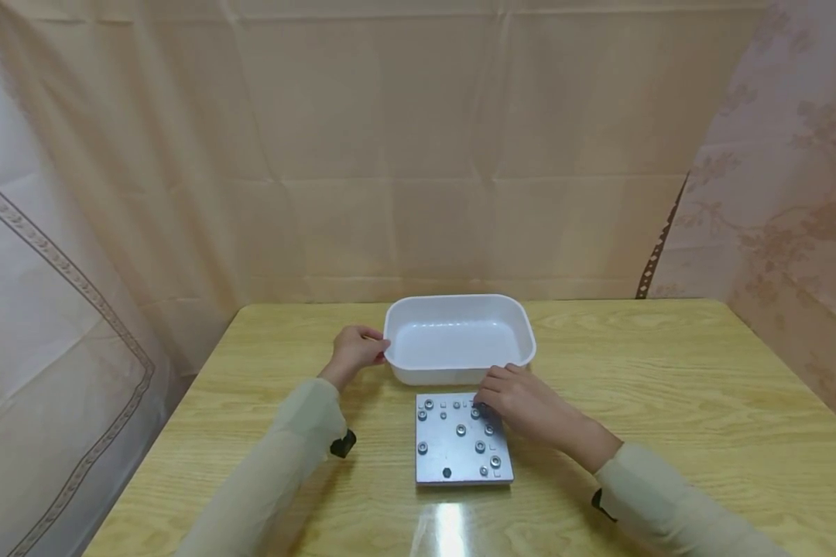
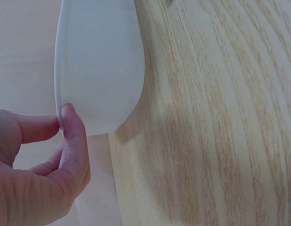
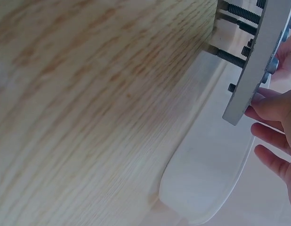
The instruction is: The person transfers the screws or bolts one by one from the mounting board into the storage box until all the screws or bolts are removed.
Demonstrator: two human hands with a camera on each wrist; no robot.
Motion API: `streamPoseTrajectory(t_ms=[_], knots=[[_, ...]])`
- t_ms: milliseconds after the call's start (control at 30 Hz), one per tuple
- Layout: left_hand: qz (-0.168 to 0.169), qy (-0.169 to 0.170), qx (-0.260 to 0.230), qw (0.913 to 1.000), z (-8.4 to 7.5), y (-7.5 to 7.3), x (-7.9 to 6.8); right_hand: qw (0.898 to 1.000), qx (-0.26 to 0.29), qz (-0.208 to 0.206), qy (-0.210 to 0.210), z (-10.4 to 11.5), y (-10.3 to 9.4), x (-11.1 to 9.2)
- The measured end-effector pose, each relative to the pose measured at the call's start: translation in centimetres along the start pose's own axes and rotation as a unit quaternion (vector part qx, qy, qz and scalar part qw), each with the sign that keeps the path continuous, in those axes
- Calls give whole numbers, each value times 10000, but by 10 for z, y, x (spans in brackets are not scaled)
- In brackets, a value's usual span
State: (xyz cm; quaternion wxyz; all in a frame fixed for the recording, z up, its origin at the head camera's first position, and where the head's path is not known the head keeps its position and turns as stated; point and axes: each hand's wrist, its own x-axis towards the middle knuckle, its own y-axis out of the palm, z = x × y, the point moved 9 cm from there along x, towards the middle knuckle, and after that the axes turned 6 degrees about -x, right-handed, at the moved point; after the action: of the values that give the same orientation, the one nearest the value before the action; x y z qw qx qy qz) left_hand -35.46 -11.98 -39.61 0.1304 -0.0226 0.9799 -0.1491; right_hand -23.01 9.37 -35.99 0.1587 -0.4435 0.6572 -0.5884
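A white plastic basin (image 1: 460, 377) stands toward the back of the table, and my left hand (image 1: 355, 352) pinches its left rim between thumb and fingers. In front of the basin is a square metal plate (image 1: 449, 456) with several hex-socket bolts (image 1: 480, 446) and small square marks on its face. My right hand (image 1: 522, 402) is at the plate's far right corner, thumb and forefinger close together at the face, the other fingers spread toward the basin. What lies between that thumb and forefinger is hidden; I cannot tell whether they grip a bolt. Threaded bolt ends (image 3: 231, 58) stick out beneath the plate.
The wood-grain table (image 1: 251, 464) extends to both sides of the plate. Its back edge meets a beige curtain (image 1: 390, 155), with patterned cloth (image 1: 794, 193) hanging at the right and more cloth at the left. Dark bands show at both sleeves.
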Motion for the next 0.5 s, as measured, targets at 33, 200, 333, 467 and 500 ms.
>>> streamPoseTrajectory(t_ms=[33, 200, 333, 467, 500], knots=[[-2, 4, -16, 10000, 0, 0, 0, 10000, -1, 22, 1, 0, 0, 0], [-2, -42, -14, 10000, 1, 0, 1, 10000, -41, 67, -4, 0, 0, 1], [-54, -76, 39, 9999, 1, -1, 0, 9999, -60, 66, -53, 1, 1, 2], [-101, -58, -11, 9999, -1, -1, -1, 9999, -39, 64, -101, 0, 1, 2], [-101, -60, -18, 9999, -1, -1, -1, 9999, -33, 61, -107, 0, 1, 2]])
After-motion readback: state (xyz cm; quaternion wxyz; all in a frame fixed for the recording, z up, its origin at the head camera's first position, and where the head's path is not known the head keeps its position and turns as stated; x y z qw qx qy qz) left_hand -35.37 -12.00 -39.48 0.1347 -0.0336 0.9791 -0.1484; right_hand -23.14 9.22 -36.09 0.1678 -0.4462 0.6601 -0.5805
